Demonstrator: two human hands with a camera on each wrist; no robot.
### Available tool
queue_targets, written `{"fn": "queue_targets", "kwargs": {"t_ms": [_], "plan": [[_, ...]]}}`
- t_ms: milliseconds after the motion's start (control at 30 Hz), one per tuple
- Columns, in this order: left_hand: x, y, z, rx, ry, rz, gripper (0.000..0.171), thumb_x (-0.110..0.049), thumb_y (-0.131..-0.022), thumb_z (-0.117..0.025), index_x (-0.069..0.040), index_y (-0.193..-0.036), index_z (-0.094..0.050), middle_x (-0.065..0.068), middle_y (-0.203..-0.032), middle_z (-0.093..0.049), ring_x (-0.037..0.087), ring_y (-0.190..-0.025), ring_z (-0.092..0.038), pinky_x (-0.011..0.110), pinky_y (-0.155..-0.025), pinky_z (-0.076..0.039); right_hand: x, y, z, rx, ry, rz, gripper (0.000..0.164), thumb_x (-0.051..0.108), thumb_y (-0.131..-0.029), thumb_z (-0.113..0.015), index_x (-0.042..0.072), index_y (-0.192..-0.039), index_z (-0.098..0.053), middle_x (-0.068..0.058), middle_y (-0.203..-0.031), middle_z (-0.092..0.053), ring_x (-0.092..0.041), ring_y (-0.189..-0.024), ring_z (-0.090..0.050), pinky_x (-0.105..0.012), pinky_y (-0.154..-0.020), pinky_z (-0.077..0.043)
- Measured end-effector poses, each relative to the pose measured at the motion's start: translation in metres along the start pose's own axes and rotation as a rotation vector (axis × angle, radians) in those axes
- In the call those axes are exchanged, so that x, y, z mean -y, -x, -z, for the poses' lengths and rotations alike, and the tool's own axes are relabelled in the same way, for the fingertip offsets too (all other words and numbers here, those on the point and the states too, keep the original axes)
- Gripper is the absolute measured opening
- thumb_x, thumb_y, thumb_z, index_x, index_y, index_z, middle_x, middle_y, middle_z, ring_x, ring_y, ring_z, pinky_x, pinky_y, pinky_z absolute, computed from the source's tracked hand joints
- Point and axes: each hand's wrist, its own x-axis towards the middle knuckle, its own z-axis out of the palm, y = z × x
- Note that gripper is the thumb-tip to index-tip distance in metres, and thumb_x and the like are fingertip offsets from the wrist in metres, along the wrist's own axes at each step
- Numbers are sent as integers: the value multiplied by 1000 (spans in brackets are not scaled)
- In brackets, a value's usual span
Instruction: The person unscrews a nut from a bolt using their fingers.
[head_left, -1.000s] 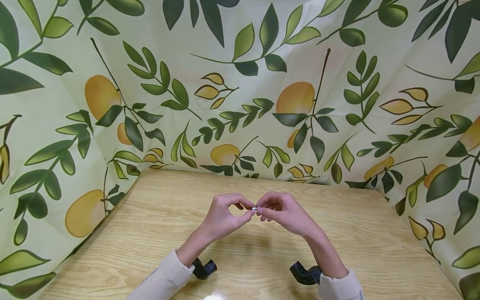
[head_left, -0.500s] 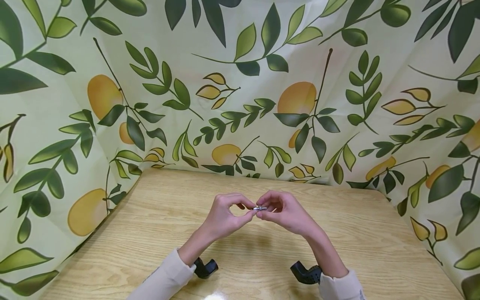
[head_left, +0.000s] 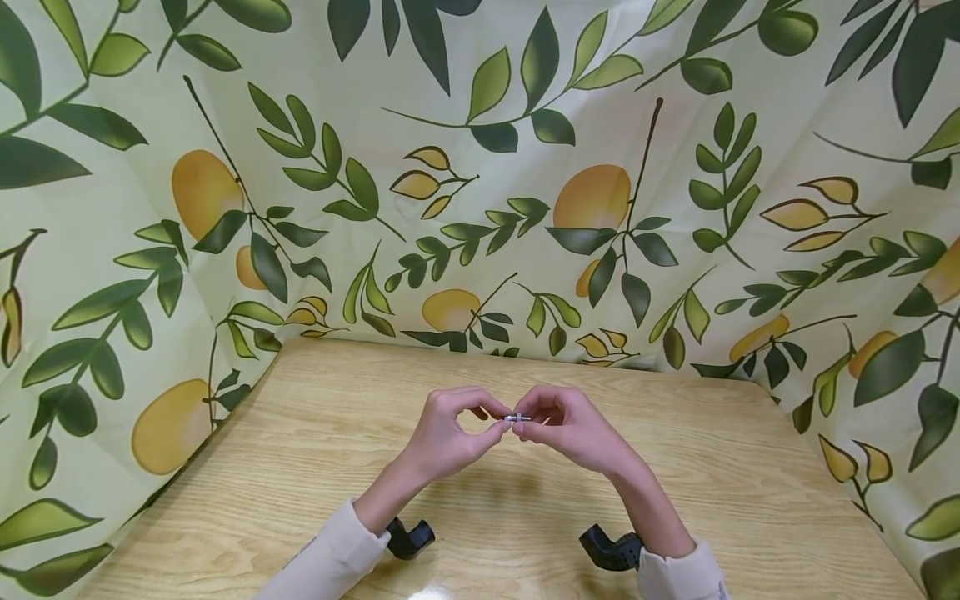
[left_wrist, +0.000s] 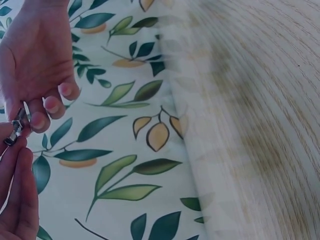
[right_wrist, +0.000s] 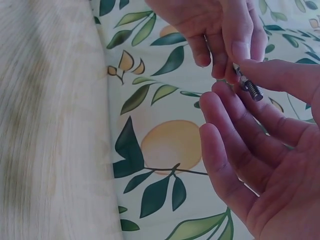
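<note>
A small silvery metal bolt [head_left: 518,417] lies crosswise between both hands, above the table. At its left end, my left hand [head_left: 456,429] pinches it between thumb and fingertips. My right hand [head_left: 568,425] holds thumb and index fingertip on either side of a small ring-like part of the bolt. Seen from the right wrist, the threaded end of the bolt [right_wrist: 255,92] sticks out past the right thumb, and the other right fingers extend loosely below. From the left wrist, the bolt [left_wrist: 18,126] is partly hidden by fingertips.
A wood-grain table [head_left: 337,517] spreads under the hands. Cloth printed with leaves and fruit [head_left: 480,192] walls it at the back and sides. Black curved wrist mounts [head_left: 411,538] jut inward at both cuffs.
A second ago the right fingers covered most of the bolt. Those fingertips have since parted, and more of its length shows. The left hand stays nearly still.
</note>
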Motion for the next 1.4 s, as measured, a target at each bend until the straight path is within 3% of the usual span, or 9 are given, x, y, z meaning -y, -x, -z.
{"fn": "queue_targets", "kwargs": {"t_ms": [300,500,800,1033,1267,1400], "plan": [[2,0,-1,-7,-10,-24,13,-2,-84,-80,-10,-93,-80,0,-88,-80,9,-79,-74,29,-70,-63,1,1,-1,-30,-3,24,12,13,-92,-76,9,-102,-71,-7,-96,-72,-17,-83,-69,-28,-72,-58],[1,0,-2,-6,5,-6,13,-2,-84,-81,-10,-94,-80,0,-89,-80,10,-80,-74,27,-72,-63,1,1,0,-35,0,27,16,12,-90,-78,7,-103,-71,-9,-97,-72,-16,-82,-69,-27,-71,-59],[1,-1,-1,-19,-2,-20,12,-2,-84,-80,-9,-94,-80,2,-88,-80,10,-80,-74,27,-72,-63,1,1,3,27,-38,7,19,20,-102,-65,3,-107,-72,-12,-95,-74,-31,-84,-73,-35,-76,-64],[2,0,-2,-12,14,-18,13,-1,-85,-80,-9,-94,-80,3,-89,-80,12,-80,-74,29,-71,-63,3,2,0,-10,-21,13,12,12,-95,-70,6,-106,-69,-13,-96,-72,-18,-81,-71,-30,-72,-61],[1,0,-2,-13,24,-2,13,-1,-84,-81,-9,-93,-80,2,-89,-80,10,-81,-74,29,-72,-64,3,1,-1,-45,-17,25,18,8,-91,-75,4,-106,-67,-9,-97,-70,-17,-83,-69,-27,-71,-60],[1,0,-3,-16,21,-13,13,0,-84,-81,-8,-93,-80,3,-89,-80,11,-81,-74,27,-72,-63,2,2,1,-38,-20,25,20,13,-94,-74,3,-109,-67,-11,-94,-72,-17,-80,-70,-29,-71,-61]]}}
